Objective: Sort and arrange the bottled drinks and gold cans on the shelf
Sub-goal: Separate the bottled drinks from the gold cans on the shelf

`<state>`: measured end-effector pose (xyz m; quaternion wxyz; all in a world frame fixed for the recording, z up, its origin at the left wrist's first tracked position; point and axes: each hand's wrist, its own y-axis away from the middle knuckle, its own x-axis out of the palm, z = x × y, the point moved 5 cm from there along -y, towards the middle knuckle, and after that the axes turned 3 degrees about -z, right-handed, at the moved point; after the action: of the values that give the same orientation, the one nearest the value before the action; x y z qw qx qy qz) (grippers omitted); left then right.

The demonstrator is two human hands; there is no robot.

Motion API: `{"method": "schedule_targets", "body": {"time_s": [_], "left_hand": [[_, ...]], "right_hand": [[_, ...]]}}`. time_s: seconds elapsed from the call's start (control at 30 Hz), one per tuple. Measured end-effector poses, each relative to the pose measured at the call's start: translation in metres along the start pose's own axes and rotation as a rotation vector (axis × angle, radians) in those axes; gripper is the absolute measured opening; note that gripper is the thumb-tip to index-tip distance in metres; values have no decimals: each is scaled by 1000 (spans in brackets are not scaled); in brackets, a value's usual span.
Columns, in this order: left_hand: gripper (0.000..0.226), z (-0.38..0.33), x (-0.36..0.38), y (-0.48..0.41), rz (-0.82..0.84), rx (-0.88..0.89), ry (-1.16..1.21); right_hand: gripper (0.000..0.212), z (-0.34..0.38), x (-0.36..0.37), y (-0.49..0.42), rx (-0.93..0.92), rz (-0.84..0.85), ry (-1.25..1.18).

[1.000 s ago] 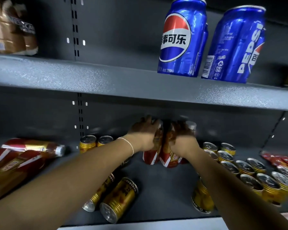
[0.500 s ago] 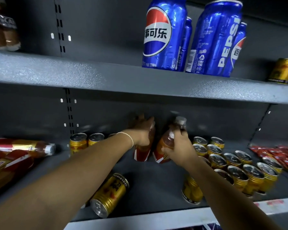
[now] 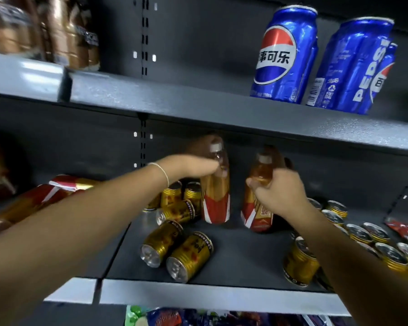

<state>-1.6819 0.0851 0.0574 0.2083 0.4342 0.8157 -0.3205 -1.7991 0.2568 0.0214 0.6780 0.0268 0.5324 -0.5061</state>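
We are gripping two clear plastic bottles of amber drink with pale caps and red-and-gold wraps, one in each of our hands. The left hand (image 3: 193, 166) is curling round the shoulder of the left bottle (image 3: 216, 198), and the right hand (image 3: 279, 192) is clasping the right bottle (image 3: 254, 220) just under its cap. Both bottles are standing upright, long axes vertical, near the back of the grey metal lower shelf (image 3: 240, 260), side by side with a gap between them. The fallen gold cans (image 3: 189, 256) are lying just in front of and left of the left bottle, ends pointing toward us, so the left hand is sitting nearer for righting them. The standing gold cans (image 3: 363, 234) are lining up to the right of the right hand. On the upper shelf (image 3: 198, 102), tall blue cans (image 3: 285, 55) are showing "PEPSI" and the characters "事可乐". We are finding the print on the bottle wraps and gold cans too small to read.
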Motion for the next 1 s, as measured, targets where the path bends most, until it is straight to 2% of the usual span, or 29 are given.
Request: {"method": "schedule_targets", "body": {"time_s": [0.07,0.17,0.23,0.3,0.4,0.5,0.73,0.8,0.87,0.93,1.0], "left_hand": [[36,-2,-23,16,59,-22,-25],[7,12,-49,46,209,-198,-111],[14,25,-72,64,167,-276,-233],[20,35,-100,80,55,-290,-287],[26,53,-138,107,-3,-304,-297],[30,75,-176,132,-33,-327,-253],[40,132,-270,178,-140,-390,-289],[50,147,-295,188,-177,-388,-328],[65,164,-318,197,-214,-394,-347],[70,184,-337,204,-246,-412,-354],[75,203,-352,208,-263,-410,-361]], "right_hand": [[41,27,4,1,-20,93,-42],[24,75,19,10,-63,244,-195],[11,107,31,17,-93,334,-268],[8,138,43,24,-115,404,-342],[10,184,62,32,-146,482,-433],[27,232,86,41,-228,564,-475],[26,324,146,45,-195,636,-585],[24,347,165,46,-171,657,-596],[33,367,185,45,-140,679,-599],[45,385,204,43,-103,688,-589],[42,403,223,41,-67,683,-608]]}}
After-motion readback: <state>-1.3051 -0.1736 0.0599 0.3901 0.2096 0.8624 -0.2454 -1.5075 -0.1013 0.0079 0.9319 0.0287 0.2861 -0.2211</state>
